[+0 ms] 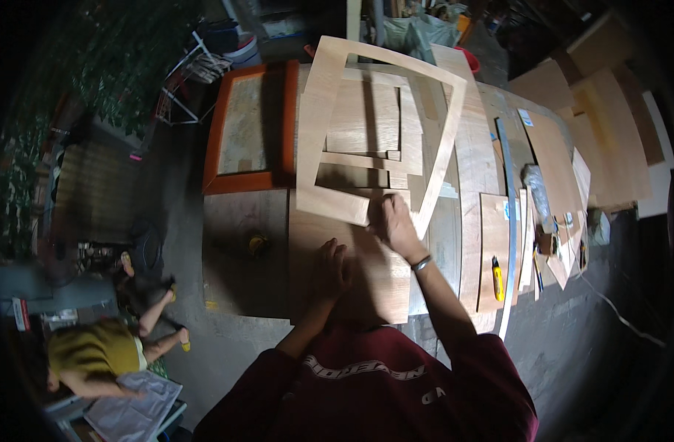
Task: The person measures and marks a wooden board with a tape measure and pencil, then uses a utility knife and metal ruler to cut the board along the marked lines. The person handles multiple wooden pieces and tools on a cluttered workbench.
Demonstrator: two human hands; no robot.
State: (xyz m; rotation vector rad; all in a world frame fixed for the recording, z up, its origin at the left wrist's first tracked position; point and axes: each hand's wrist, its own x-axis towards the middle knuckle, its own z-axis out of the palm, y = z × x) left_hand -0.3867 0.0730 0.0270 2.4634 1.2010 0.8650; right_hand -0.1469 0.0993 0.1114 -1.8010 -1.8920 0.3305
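A pale plywood frame (pixel 316 132) with a large rectangular opening stands out over the work table, its far side tipped toward the upper right. My right hand (pixel 397 228), a dark band at its wrist, is closed on the near edge of this frame by its right corner. Some of its fingers are in shadow. Resting on a flat plywood board (pixel 381 295) just in front of me, my left hand (pixel 333 267) has its fingers stretched out and grips nothing. Through the frame's opening, smaller plywood pieces (pixel 362 125) show on the table.
An orange-rimmed panel (pixel 214 147) lies at the far left of the table. A yellow utility knife (pixel 497 278) and a long metal straightedge (pixel 511 199) lie to the right, among thin boards. Large sheets (pixel 617 125) lean beyond. Another person (pixel 93 353) is at lower left.
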